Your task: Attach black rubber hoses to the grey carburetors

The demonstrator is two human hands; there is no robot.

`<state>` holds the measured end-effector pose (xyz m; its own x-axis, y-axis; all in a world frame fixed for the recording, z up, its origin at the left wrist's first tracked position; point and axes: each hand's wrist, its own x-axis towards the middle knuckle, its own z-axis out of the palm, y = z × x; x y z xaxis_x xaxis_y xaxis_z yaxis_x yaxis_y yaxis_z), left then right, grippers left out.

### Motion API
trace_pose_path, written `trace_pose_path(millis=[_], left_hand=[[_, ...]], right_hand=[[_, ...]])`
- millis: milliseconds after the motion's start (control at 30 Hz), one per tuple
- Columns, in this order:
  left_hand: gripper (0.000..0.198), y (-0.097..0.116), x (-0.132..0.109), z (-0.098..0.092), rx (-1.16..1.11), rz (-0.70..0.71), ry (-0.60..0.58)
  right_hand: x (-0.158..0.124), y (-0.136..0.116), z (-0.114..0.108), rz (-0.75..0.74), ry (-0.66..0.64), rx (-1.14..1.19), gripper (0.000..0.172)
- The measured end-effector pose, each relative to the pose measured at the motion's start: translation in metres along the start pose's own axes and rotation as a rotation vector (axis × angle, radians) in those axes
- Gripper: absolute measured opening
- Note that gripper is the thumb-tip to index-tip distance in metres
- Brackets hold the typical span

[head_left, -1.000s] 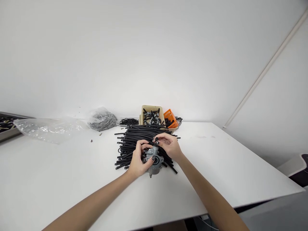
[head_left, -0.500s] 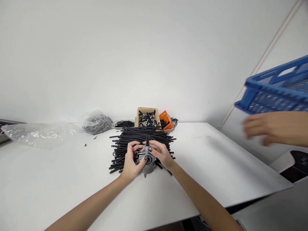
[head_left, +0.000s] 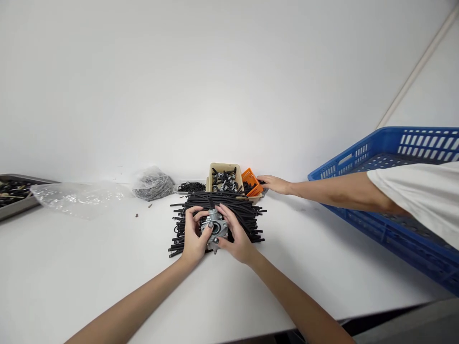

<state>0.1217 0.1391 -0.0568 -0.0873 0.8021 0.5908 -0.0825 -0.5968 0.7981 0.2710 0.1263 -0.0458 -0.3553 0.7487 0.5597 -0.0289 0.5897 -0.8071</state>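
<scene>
A small grey metal carburetor (head_left: 214,228) is held above the white table (head_left: 89,267) between both my hands. My left hand (head_left: 192,240) grips its left side with fingers curled round it. My right hand (head_left: 236,236) wraps its right side. Just behind lies a wide pile of black rubber tubes (head_left: 218,210), partly hidden by my hands.
A beige bin (head_left: 225,173) and an orange basket (head_left: 251,180) of parts stand at the back. Another person's hand (head_left: 274,184) reaches to the orange basket; a blue crate (head_left: 387,191) rests on the table's right side. Plastic bags (head_left: 79,196) and a grey tray (head_left: 14,196) lie left.
The blue crate has come down onto the table's right side, and the other person's arm now reaches to the orange basket. My hands turned the carburetor, both gripping its sides.
</scene>
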Motion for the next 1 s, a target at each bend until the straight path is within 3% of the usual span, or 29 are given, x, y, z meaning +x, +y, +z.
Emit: trace_pose_path(millis=[100, 233, 400, 500, 600, 700, 767, 867, 1000], left_hand=[[0.057, 0.004, 0.0, 0.0, -0.003, 0.015, 0.025], [0.062, 0.009, 0.0, 0.002, -0.028, 0.023, 0.016], [0.085, 0.009, 0.001, 0.009, -0.116, -0.018, -0.026], [0.086, 0.013, 0.001, 0.015, -0.262, -0.187, -0.088], [0.072, 0.022, 0.002, 0.014, -0.484, -0.377, -0.228], [0.064, 0.026, 0.003, 0.005, -0.636, -0.455, -0.402], [0.07, 0.024, 0.002, -0.002, -0.717, -0.539, -0.456], [0.077, 0.016, -0.001, -0.01, -0.756, -0.648, -0.358], [0.075, 0.015, 0.0, -0.01, -0.699, -0.675, -0.217]], right_hand=[[-0.003, 0.003, 0.006, -0.039, 0.015, -0.176, 0.075], [-0.006, 0.007, 0.016, -0.178, 0.121, -0.229, 0.072], [-0.006, 0.003, 0.02, -0.373, 0.244, -0.374, 0.063], [-0.006, 0.001, 0.02, -0.439, 0.307, -0.411, 0.057], [-0.007, 0.0, 0.02, -0.403, 0.341, -0.368, 0.053], [-0.009, -0.005, 0.02, -0.343, 0.272, -0.315, 0.053], [-0.009, -0.011, 0.019, -0.298, 0.185, -0.303, 0.054], [-0.006, -0.018, 0.017, -0.216, 0.137, -0.317, 0.051], [0.0, -0.017, 0.009, -0.166, 0.141, -0.41, 0.048]])
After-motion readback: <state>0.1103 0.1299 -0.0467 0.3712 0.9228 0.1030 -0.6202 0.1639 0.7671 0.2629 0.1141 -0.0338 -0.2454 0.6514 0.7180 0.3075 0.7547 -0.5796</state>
